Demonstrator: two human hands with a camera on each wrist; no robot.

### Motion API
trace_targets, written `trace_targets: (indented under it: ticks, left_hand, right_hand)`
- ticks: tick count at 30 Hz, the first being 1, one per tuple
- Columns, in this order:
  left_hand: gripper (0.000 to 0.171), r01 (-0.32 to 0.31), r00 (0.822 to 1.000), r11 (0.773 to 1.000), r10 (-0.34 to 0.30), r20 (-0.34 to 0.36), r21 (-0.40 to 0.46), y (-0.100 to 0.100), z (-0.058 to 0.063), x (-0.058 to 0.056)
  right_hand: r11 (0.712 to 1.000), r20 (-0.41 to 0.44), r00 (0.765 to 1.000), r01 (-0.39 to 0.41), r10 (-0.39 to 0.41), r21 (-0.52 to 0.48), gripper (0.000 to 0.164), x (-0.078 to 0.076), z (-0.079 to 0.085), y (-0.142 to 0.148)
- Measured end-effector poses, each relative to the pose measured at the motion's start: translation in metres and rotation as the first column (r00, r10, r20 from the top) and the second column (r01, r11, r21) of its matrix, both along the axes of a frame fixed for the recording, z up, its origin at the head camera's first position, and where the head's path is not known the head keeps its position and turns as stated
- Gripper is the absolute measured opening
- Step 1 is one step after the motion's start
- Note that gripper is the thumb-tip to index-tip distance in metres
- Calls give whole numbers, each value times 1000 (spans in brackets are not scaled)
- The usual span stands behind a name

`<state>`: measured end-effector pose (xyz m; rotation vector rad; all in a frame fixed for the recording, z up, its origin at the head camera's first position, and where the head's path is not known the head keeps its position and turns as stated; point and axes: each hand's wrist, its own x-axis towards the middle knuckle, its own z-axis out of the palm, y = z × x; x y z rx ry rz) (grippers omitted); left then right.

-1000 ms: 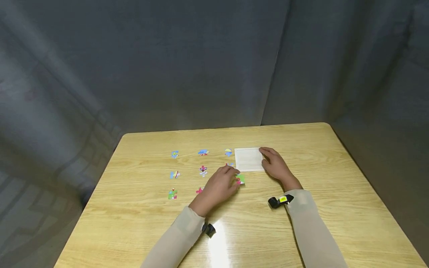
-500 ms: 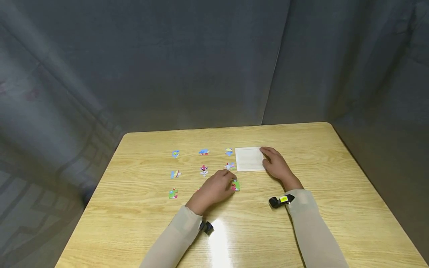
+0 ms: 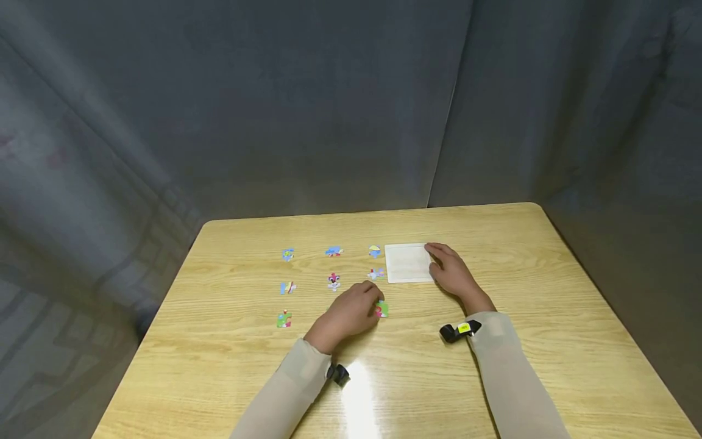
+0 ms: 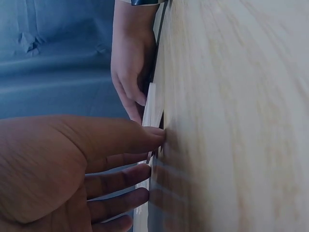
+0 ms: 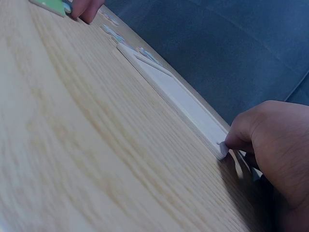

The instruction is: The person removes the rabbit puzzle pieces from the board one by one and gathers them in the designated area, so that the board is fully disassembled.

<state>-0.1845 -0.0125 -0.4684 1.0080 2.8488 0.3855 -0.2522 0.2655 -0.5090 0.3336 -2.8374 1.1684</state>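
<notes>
My left hand [image 3: 351, 310] lies low over the table, thumb and fingers at the left side of a green and red jigsaw piece [image 3: 382, 309]. The left wrist view shows the thumb [image 4: 149, 137] and fingertips close together at the tabletop, with the piece mostly hidden. That green piece [image 5: 48, 6] also shows flat beside the fingers in the right wrist view. My right hand [image 3: 452, 271] holds the right edge of a shallow white puzzle tray [image 3: 408, 263], its thumb [image 5: 236, 137] on the near corner and its fingers along the far part.
Several jigsaw pieces lie spaced in rows left of the tray, among them a pink-and-white face piece [image 3: 333, 281], a yellow-and-blue piece [image 3: 375, 250] and a green corner piece [image 3: 284, 319]. A grey curtain [image 3: 329, 110] hangs behind the wooden table [image 3: 219, 378].
My left hand has drawn the green and red piece from just below the tray toward me and to the left. My right hand and the tray have stayed in place.
</notes>
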Motion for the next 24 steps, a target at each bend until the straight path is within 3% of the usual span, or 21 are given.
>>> trace_targets:
  ticks: [14,24]
  left_hand:
    - [30,4,1000,1000,-4,-5,-5,-1,-2,-5]
    - [30,10,1000,1000,-10,4,7,-1,-3,-2]
  right_hand:
    - [1000,-24,1000,-6,7,6,50,-5,0,-1]
    - [1000,-19,1000,-3,3,22,50,0,-4,1]
